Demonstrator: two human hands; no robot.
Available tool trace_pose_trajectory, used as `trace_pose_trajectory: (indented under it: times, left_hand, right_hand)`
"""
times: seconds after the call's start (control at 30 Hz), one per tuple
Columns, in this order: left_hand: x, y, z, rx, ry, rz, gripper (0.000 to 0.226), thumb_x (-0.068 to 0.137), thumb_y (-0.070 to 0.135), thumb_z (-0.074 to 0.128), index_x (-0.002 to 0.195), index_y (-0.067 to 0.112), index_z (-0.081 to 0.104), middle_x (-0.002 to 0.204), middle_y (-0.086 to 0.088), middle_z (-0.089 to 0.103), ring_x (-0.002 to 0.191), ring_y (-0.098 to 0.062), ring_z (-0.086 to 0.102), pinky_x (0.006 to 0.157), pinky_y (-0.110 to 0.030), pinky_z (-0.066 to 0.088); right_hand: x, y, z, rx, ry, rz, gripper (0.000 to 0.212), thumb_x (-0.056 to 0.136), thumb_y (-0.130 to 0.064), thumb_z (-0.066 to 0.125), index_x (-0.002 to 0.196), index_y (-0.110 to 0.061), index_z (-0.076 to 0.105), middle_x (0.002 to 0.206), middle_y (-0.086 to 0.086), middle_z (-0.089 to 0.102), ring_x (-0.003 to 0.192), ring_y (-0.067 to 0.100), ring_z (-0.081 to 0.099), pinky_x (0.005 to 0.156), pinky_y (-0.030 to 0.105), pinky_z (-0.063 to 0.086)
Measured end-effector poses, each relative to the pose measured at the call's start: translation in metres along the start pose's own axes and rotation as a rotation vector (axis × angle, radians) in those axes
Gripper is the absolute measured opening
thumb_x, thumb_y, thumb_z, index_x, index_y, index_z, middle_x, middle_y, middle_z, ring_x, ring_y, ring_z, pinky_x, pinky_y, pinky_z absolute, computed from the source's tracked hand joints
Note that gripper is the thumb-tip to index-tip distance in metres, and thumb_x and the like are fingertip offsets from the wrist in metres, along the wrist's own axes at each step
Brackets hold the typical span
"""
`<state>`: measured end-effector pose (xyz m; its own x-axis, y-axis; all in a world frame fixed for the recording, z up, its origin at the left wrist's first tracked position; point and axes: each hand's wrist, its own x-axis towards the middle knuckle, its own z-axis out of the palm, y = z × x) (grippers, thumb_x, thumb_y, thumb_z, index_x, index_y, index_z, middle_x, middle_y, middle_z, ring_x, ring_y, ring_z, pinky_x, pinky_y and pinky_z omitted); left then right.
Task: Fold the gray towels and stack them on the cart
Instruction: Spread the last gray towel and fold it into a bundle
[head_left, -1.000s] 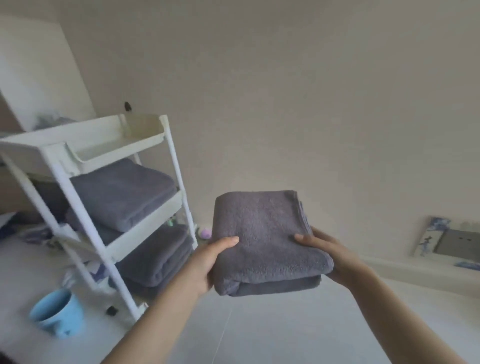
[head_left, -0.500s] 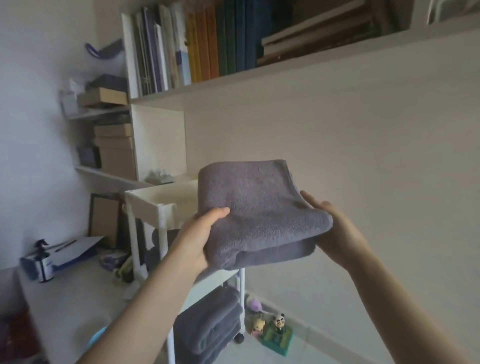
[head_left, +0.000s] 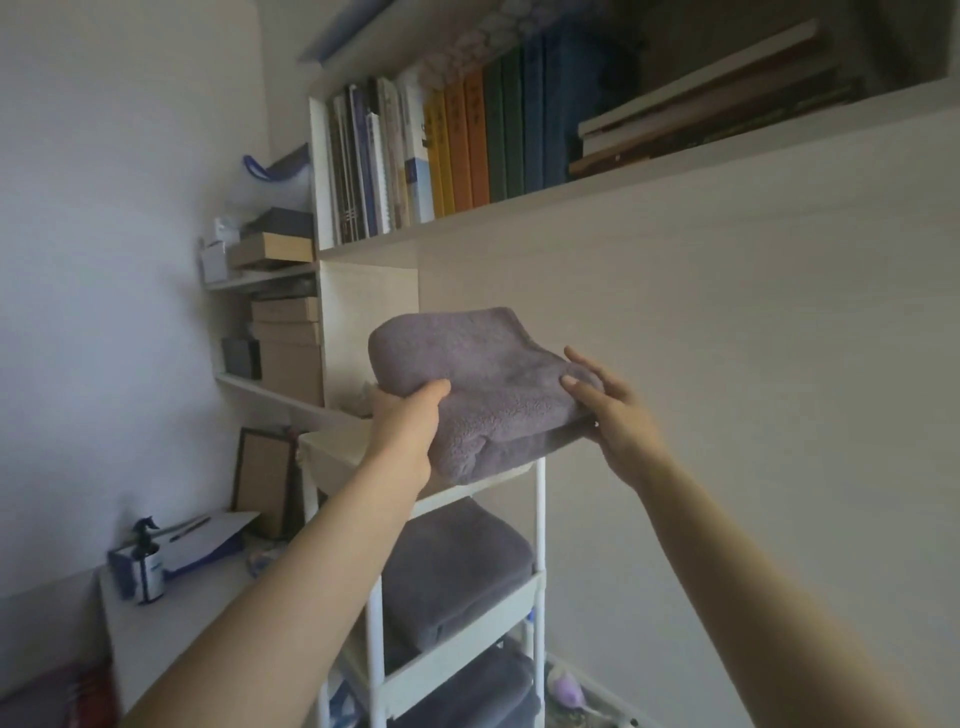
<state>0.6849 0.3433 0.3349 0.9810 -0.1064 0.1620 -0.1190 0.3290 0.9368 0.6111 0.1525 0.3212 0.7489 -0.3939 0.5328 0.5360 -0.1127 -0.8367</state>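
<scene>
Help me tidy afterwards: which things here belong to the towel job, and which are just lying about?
Job: folded gray towel, gripped by left hand and right hand; white cart; stacked towels.
Lying about: books, boxes, spray bottle.

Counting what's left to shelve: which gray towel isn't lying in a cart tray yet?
The folded towel gripped by both hands over the top tray; the others lie in lower trays.
</scene>
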Motion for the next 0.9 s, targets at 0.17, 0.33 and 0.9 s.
trace_pose_trajectory:
  times: [0.17, 0.33, 0.9]
  left_hand:
    - [0.025, 0.01, -0.007, 0.659, -0.063, 0.127, 0.085, 0.091, 0.03, 0.06, 0.15, 0.039, -0.001, 0.154, -0.016, 0.018, 0.128, -0.038, 0.041, 0.103, -0.046, 0.04]
    - [0.046, 0.002, -0.03, 0.931, -0.125, 0.081, 0.08, 0.089, 0.044, 0.057, 0.15, 0.038, 0.006, 0.157, -0.016, 0.007, 0.13, -0.038, 0.039, 0.102, -0.043, 0.043]
    - [0.075, -0.013, -0.035, 1.407, -0.338, 0.209, 0.065, 0.092, 0.059, 0.023, 0.144, 0.023, 0.037, 0.148, -0.006, 0.037, 0.134, -0.026, 0.035, 0.109, -0.039, 0.027]
  right_hand:
    - [0.03, 0.029, 0.015, -0.048, 0.073, -0.07, 0.034, 0.086, -0.009, 0.064, 0.116, -0.023, 0.062, 0.11, -0.011, 0.061, 0.115, 0.015, 0.055, 0.103, 0.033, 0.043]
    - [0.042, 0.056, 0.026, -0.15, -0.001, -0.037, 0.032, 0.087, -0.008, 0.062, 0.118, -0.016, 0.062, 0.106, -0.014, 0.061, 0.112, 0.012, 0.054, 0.102, 0.027, 0.042]
    - [0.029, 0.065, 0.041, -1.252, 0.179, -0.355, 0.037, 0.095, -0.046, 0.033, 0.115, -0.037, 0.064, 0.122, -0.011, 0.061, 0.109, 0.024, 0.047, 0.091, 0.032, 0.032]
